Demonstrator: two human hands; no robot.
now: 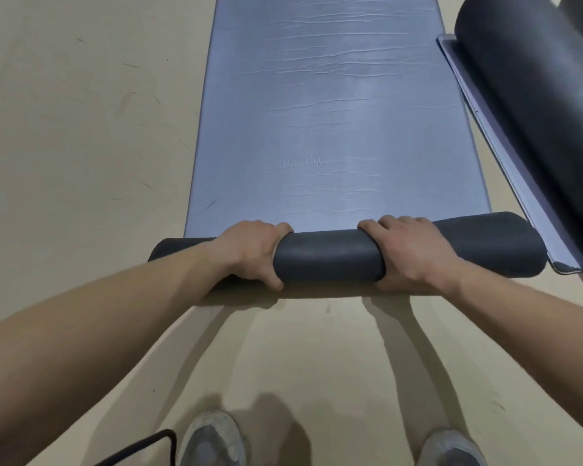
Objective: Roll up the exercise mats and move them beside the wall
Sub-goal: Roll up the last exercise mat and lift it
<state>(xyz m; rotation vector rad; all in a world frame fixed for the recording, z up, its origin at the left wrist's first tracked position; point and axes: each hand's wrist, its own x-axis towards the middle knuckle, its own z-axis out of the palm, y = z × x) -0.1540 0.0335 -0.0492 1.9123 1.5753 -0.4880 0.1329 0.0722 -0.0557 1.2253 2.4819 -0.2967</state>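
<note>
A blue-grey exercise mat (334, 122) lies flat on the beige floor and stretches away from me. Its near end is rolled into a dark grey roll (330, 255) lying across my view. My left hand (253, 253) grips the roll left of its middle, fingers curled over the top and thumb underneath. On the right part of the roll, my right hand (411, 253) grips it the same way. Both ends of the roll stick out past my hands.
A second mat (505, 156) lies at the right, close beside the first, with a thick dark roll (532, 95) resting on it. My two grey shoes (212, 438) stand on the floor just behind the roll. A black cord (148, 445) lies at the bottom left.
</note>
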